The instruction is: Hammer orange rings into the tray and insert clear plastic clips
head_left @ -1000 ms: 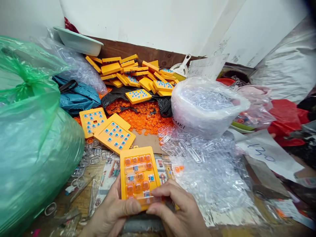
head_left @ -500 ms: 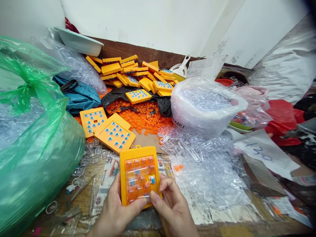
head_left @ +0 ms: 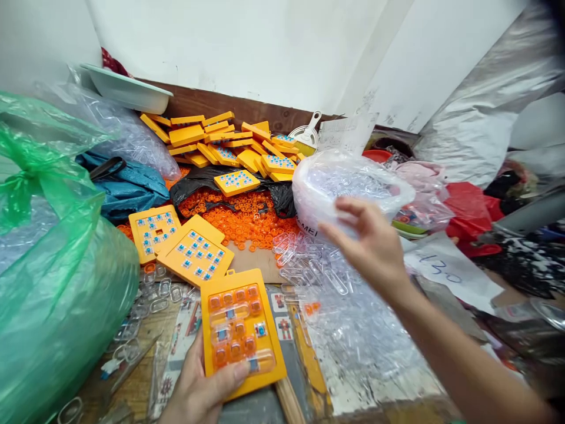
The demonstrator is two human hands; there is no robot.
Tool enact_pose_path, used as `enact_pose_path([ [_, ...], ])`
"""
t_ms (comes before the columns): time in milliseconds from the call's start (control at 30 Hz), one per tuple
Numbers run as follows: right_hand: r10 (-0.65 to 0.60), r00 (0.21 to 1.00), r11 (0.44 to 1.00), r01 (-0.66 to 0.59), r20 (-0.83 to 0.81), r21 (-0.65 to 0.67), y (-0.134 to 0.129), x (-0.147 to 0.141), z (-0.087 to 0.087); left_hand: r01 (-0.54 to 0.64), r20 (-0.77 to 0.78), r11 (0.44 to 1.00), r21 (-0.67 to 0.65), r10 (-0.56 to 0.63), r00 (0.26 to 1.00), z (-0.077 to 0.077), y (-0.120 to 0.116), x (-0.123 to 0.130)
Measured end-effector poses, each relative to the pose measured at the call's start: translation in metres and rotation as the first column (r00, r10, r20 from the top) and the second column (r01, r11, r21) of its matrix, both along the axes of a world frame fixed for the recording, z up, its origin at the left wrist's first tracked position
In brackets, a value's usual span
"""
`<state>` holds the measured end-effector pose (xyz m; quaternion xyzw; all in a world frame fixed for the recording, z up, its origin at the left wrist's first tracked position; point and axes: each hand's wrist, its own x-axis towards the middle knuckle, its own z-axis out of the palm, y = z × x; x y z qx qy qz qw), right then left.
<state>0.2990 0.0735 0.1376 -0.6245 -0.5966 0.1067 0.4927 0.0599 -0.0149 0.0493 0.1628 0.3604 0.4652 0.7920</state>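
Messy surface (head_left: 143,368) by white wall (head_left: 238,53); yellow panel (head_left: 245,330) low centre, in L hand (head_left: 198,383).
L fingers grip panel's lower L side, thumb at its long clear cap (head_left: 261,360). R hand (head_left: 368,241) up by white bag (head_left: 309,191) w/ clear bits (head_left: 342,176), fingers loose & parted; bit blurred, can't tell if touching bag. Orange caps (head_left: 247,221) & stacked yellow panels (head_left: 185,136) behind.
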Motion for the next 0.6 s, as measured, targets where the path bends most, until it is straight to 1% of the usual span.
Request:
enact_pose_path([
  [33,-0.071,0.996,0.997,0.07,0.061,0.017,0.022,0.016,0.014,0.01,0.007,1.0,-0.014,-0.01,1.0,0.0,0.0,-0.001],
  [67,-0.119,0.986,0.993,0.121,0.115,-0.008,0.042,0.031,0.025,0.02,0.01,0.999,-0.026,-0.02,1.0,0.001,0.0,-0.002],
  [100,-0.126,0.977,0.988,0.14,0.171,-0.07,0.059,0.042,0.032,0.031,0.014,0.999,-0.037,-0.03,0.999,0.001,0.0,-0.003],
  [133,-0.107,0.97,0.977,0.143,0.218,-0.158,0.073,0.051,0.036,0.042,0.017,0.998,-0.048,-0.041,0.999,0.0,0.0,-0.004],
  [167,-0.08,0.963,0.961,0.143,0.259,-0.235,0.083,0.057,0.037,0.052,0.02,0.997,-0.056,-0.051,0.999,0.0,0.0,-0.005],
  [200,-0.059,0.953,0.947,0.148,0.298,-0.286,0.089,0.06,0.035,0.063,0.023,0.996,-0.058,-0.062,0.998,-0.001,0.0,-0.006],
  [233,-0.049,0.941,0.938,0.159,0.335,-0.309,0.092,0.062,0.032,0.079,0.028,0.995,-0.058,-0.078,0.997,-0.001,0.0,-0.006],
  [267,-0.055,0.927,0.937,0.175,0.37,-0.301,0.094,0.063,0.028,0.097,0.035,0.994,-0.055,-0.095,0.995,-0.002,0.001,-0.007],
  [333,-0.108,0.9,0.952,0.217,0.423,-0.218,0.092,0.064,0.019,0.127,0.046,0.991,-0.045,-0.125,0.991,-0.004,0.002,-0.007],
  [400,-0.206,0.882,0.961,0.264,0.425,-0.081,0.089,0.066,0.014,0.147,0.055,0.988,-0.038,-0.145,0.988,-0.006,0.002,-0.007],
  [433,-0.264,0.877,0.957,0.289,0.401,0.0,0.087,0.067,0.013,0.155,0.059,0.987,-0.036,-0.153,0.986,-0.006,0.003,-0.007],
  [500,-0.363,0.878,0.931,0.327,0.313,0.161,0.08,0.066,0.014,0.166,0.068,0.985,-0.034,-0.164,0.984,-0.006,0.003,-0.007],
  [533,-0.386,0.884,0.915,0.331,0.263,0.229,0.073,0.063,0.014,0.169,0.073,0.985,-0.037,-0.166,0.983,-0.006,0.002,-0.007],
  [600,-0.359,0.912,0.901,0.284,0.197,0.327,0.053,0.048,0.014,0.167,0.072,0.985,-0.049,-0.164,0.984,-0.004,0.001,-0.007],
])
